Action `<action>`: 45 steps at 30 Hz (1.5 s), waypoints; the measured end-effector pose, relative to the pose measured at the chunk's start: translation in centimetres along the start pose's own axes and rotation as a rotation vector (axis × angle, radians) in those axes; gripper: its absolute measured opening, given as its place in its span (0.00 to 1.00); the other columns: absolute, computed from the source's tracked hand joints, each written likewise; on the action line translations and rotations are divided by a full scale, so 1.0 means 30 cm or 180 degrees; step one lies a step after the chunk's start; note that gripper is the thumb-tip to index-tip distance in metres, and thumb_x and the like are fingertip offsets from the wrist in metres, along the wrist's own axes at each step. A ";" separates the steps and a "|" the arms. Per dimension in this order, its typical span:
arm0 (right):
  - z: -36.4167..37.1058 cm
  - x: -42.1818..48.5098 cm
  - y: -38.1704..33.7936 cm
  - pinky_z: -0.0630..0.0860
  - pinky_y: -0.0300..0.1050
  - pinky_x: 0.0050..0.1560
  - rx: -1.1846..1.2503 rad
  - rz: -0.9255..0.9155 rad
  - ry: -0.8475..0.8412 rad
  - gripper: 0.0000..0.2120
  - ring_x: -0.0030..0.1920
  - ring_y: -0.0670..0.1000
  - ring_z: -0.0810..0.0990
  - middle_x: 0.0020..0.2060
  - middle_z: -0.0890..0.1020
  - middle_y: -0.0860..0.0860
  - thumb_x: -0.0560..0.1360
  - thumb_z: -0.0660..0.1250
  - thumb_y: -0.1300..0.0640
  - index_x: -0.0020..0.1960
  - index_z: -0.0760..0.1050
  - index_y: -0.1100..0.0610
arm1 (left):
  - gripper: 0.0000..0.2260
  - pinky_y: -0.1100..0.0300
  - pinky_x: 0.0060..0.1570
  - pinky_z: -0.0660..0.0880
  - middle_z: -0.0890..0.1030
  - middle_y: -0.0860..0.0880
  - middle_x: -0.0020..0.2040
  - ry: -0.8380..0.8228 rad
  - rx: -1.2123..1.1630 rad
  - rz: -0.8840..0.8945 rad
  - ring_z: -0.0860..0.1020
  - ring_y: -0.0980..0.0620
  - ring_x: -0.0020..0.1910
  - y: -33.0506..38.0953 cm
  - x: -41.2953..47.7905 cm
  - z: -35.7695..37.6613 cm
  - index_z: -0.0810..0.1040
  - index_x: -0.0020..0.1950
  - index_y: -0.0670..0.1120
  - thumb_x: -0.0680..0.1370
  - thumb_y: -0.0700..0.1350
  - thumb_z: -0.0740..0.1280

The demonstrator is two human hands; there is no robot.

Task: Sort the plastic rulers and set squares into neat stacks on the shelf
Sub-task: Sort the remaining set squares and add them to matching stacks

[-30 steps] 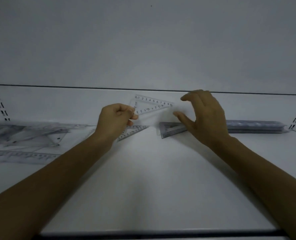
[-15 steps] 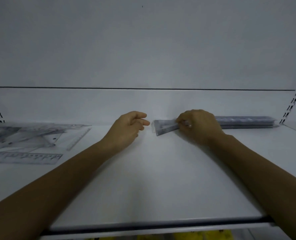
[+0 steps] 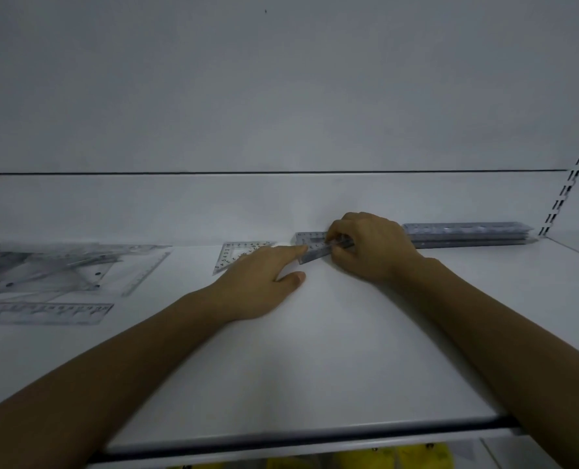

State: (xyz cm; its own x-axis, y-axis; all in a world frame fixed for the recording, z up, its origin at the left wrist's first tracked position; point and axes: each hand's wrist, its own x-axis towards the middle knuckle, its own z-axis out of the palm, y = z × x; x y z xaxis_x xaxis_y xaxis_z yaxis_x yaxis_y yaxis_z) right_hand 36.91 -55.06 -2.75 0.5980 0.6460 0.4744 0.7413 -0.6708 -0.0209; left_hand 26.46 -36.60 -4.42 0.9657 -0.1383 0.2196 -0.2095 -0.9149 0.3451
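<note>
Update: the triangle we held raised in the left hand (image 3: 261,282) a second ago is out of the air. That hand is now down on the white shelf board (image 3: 315,367), holding nothing, with its fingers straight and the index tip touching the left end of the stack of clear plastic set squares (image 3: 311,245). The right hand (image 3: 372,247), which was spread above that stack a second ago, now has its fingers curled over it and pinches it from the top. The stack sits at the back of the shelf, mid-right, just left of the long stack of clear plastic rulers (image 3: 467,233). We judge the raised triangle went onto the stack, but the landing isn't shown. The current step looks like squaring up the edges, left hand as end stop and right hand clamping. One loose clear set square (image 3: 233,255) lies flat just beside the left hand, part-hidden by its fingers, so it's likely the next pick. The jumbled heap of clear rulers and triangles (image 3: 44,269) at far left and the flat clear ruler (image 3: 44,313) in front of it are unsorted, so we're well short of done. One risk is that slick plastic layers shear sideways when the pinch lets go.
</note>
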 end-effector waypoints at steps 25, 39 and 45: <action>-0.070 0.111 -0.511 0.65 0.46 0.52 -0.0678 0.0036 0.0292 0.12 0.45 0.53 0.77 0.46 0.82 0.51 0.78 0.57 0.52 0.54 0.76 0.54 | 0.20 0.55 0.59 0.66 0.68 0.50 0.70 0.0743 0.1863 0.0683 0.67 0.49 0.67 -0.218 -0.238 -0.283 0.65 0.71 0.50 0.81 0.53 0.54; 0.173 0.213 -1.175 0.66 0.51 0.62 0.0352 0.0799 -0.0668 0.31 0.64 0.54 0.71 0.66 0.73 0.53 0.73 0.56 0.31 0.67 0.68 0.51 | 0.33 0.56 0.56 0.74 0.78 0.53 0.58 0.0330 0.0262 0.0210 0.76 0.55 0.54 -0.838 -0.683 -0.506 0.75 0.62 0.53 0.69 0.72 0.51; 0.169 0.226 -1.169 0.72 0.49 0.56 0.0829 0.1008 -0.0265 0.16 0.53 0.52 0.75 0.52 0.76 0.51 0.72 0.67 0.43 0.53 0.75 0.54 | 0.19 0.54 0.56 0.74 0.78 0.53 0.61 0.0271 0.0041 0.0348 0.76 0.55 0.54 -0.849 -0.665 -0.507 0.73 0.63 0.54 0.76 0.61 0.61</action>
State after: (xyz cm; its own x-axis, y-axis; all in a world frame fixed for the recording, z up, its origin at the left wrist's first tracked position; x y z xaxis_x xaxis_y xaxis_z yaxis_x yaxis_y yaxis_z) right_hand 16.49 -25.31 -3.25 0.8234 0.4570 0.3364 0.5628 -0.7335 -0.3812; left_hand 10.20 -4.77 -3.71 0.9207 -0.2051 0.3321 -0.3101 -0.9011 0.3032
